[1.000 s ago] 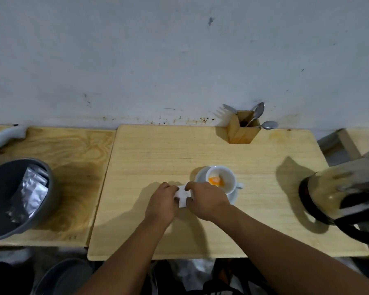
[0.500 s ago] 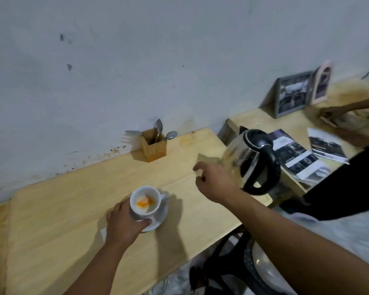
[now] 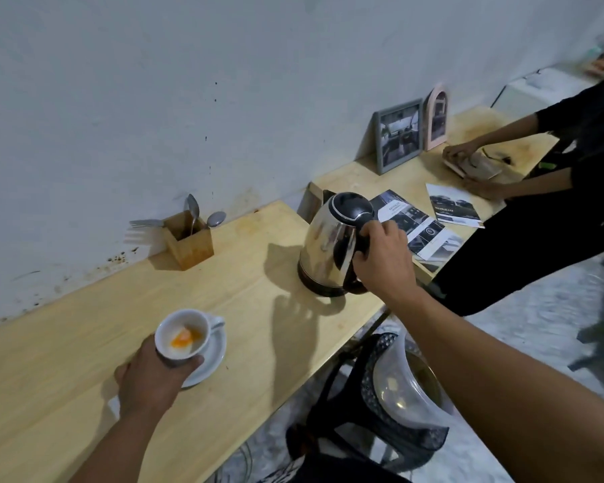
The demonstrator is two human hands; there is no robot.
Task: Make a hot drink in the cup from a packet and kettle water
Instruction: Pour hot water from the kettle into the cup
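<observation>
Your right hand is wrapped around the black handle of the steel kettle, fingers closed on it. The kettle stands upright on the wooden table, near its right end; the hand covers most of the handle, so I can't tell how the thumb sits. The kettle's base edge is dark and partly behind your wrist.

Your left hand is clamped on the white cup, fingers curled around its near side. The cup is tilted toward you; I can't tell whether it touches the white saucer under it or is just off it. Orange powder lies in the cup bottom, with a paler patch beside it that's too blurred to identify. The cup handle points right, toward the kettle. Cup and kettle are well apart.

The packet is not clearly visible: a small white patch shows on the table just left of your left wrist, mostly covered, can't confirm what it is.

A wooden holder with spoons and a fork stands at the wall. Under the table edge, a stool is partly cut off. At right, a second person's hands are on a further table, the body cropped by the frame.
</observation>
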